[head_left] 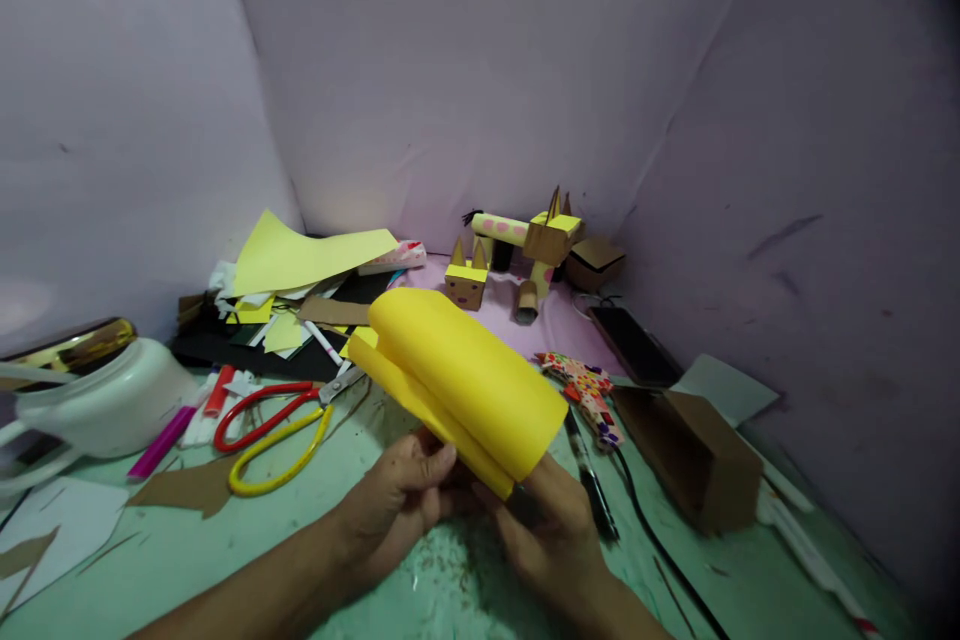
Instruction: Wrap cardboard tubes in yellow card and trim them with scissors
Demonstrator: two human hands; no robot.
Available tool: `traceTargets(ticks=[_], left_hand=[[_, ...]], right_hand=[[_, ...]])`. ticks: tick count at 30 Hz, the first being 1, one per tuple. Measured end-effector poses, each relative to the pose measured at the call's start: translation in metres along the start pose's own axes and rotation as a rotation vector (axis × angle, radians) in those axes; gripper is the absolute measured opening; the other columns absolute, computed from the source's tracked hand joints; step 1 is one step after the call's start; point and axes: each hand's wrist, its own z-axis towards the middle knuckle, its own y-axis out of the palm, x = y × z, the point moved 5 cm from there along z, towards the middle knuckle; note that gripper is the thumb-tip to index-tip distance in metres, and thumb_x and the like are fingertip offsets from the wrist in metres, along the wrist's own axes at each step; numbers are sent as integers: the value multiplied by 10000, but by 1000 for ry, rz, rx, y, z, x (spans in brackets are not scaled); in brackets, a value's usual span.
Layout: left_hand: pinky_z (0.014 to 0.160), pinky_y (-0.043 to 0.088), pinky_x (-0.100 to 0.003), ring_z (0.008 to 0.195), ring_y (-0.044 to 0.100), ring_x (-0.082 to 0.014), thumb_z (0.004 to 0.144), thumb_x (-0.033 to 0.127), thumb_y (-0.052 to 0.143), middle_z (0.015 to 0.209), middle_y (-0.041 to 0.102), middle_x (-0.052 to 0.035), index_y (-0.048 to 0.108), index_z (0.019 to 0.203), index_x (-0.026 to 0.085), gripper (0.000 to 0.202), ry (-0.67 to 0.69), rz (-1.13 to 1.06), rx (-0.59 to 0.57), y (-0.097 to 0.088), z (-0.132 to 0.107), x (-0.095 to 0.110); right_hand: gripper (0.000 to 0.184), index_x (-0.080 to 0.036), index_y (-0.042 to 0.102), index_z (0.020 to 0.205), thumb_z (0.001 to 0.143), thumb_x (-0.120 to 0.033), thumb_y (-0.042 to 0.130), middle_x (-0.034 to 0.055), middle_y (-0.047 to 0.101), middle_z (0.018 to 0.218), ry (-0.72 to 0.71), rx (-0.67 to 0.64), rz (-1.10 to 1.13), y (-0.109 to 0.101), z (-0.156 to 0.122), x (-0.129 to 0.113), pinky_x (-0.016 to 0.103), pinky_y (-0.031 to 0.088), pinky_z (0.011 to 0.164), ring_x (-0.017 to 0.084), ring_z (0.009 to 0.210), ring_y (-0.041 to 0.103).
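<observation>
A rolled sheet of yellow paper [465, 370] is held above the table in front of me, curled into a loose tube with one edge overlapping. My left hand [405, 495] pinches its lower edge, thumb on the near side. At the tube's right end, my right hand [551, 520] grips the paper from below, some of its fingers hidden behind or inside the roll. Left of the paper lie scissors [277, 430] with one red and one yellow handle, their blades pointing towards the roll.
A white teapot-like vessel [112, 400], a purple marker [161, 442] and cardboard scraps [191, 485] lie left. Yellow paper [307, 260] tops a pile behind. Cardboard animal figures [551, 240] stand at the back. A patterned glue gun [585, 390], phone [634, 345] and open cardboard box [720, 465] are right.
</observation>
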Motion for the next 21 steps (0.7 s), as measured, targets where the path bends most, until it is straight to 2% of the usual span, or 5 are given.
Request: traceTargets(ticks=[3, 9, 14, 18, 21], left_hand=[[844, 522, -335, 941, 666, -233, 815, 218, 674, 977, 731, -105, 704, 990, 140, 194, 12, -17, 46, -2, 2, 0], [803, 545, -305, 877, 686, -223, 769, 210, 712, 918, 747, -92, 707, 982, 133, 226, 59, -4, 160, -5, 2, 6], [722, 577, -364, 797, 693, -249, 731, 185, 705, 862, 755, -82, 705, 919, 130, 196, 147, 5, 312, -10, -3, 13], [666, 583, -369, 726, 693, -241, 678, 91, 646, 769, 749, -43, 680, 987, 141, 315, 216, 0, 459, -19, -3, 21], [637, 579, -340, 707, 687, -221, 669, 61, 606, 735, 735, -18, 652, 1050, 158, 396, 284, 1, 552, -25, -2, 33]], right_hand=[[401, -232, 678, 1131, 770, -66, 625, 96, 722, 1002, -6, -55, 5, 5, -1, -3, 327, 575, 754, 236, 860, 697], [362, -229, 698, 1108, 772, -103, 645, 95, 737, 1001, 81, -71, 74, 5, 1, -1, 359, 581, 770, 252, 832, 702], [332, -222, 707, 1085, 787, -101, 625, 90, 742, 992, 95, -91, 99, 5, 2, -2, 348, 574, 762, 252, 847, 699], [357, -224, 721, 1079, 778, -77, 598, 83, 746, 962, 53, -97, 72, 3, 1, -3, 322, 568, 697, 243, 785, 697], [408, -245, 719, 1084, 750, -48, 592, 63, 750, 976, 34, -94, 69, 0, -2, 0, 304, 561, 711, 242, 812, 700]])
